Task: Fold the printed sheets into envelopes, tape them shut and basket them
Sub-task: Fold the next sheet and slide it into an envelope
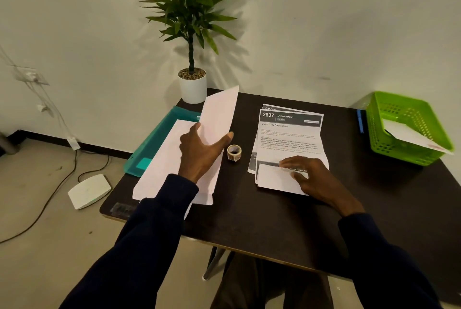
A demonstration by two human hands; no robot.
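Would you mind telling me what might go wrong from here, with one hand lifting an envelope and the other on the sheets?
The left hand holds the lifted envelope beside the tape roll; a sweep might knock it away. Only the right hand pins the fold in the printed sheet, so it may spring open or crease crookedly. The basketed envelope juts over the green basket and might slide out.

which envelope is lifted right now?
The envelope gripped by the left hand, tilted up. The stack under it lies flat; the finished one lies in the basket.
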